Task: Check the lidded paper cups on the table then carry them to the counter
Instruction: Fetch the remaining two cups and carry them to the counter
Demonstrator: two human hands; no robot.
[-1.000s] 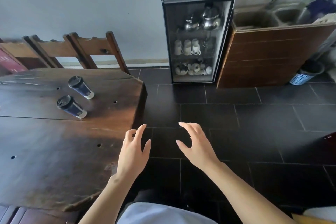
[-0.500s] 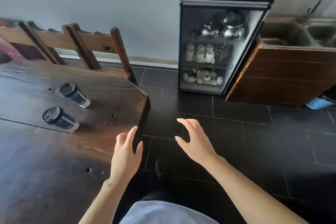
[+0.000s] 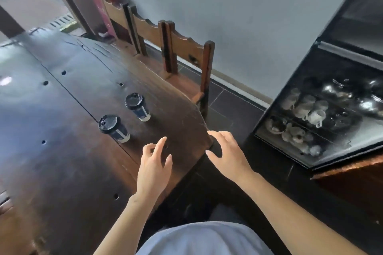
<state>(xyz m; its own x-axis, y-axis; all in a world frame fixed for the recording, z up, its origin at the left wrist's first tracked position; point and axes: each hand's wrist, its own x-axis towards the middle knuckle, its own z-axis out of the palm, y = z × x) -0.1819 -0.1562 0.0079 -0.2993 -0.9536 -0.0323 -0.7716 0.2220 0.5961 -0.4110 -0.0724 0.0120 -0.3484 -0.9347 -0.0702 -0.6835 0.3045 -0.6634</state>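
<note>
Dark, worn wood fills the left of the view: a long table (image 3: 62,161) with small round holes in its top and a rounded corner at the near right. Two lidded paper cups stand upright on it, well in from the edge and close to each other but apart; the nearer cup (image 3: 114,129) sits towards the left and the farther cup (image 3: 137,107) just beyond it to the right, each with a black lid, a dark sleeve and a pale base. Both hands hover empty in front of the person. The left hand (image 3: 154,168) hangs over the tabletop a little short of the nearer cup, fingers spread and loosely bent, touching nothing. The right hand (image 3: 228,156) is over the table's rounded corner, with its fingers apart and slightly curled, thumb out to the side, holding nothing. Wooden chairs (image 3: 186,51) line the far side of the table against a pale wall. On the right stands a glass-fronted cabinet (image 3: 323,109) with white cups and shiny kettles on its shelves, blurred in this view. Dark floor tiles (image 3: 232,105) lie between table and cabinet
</note>
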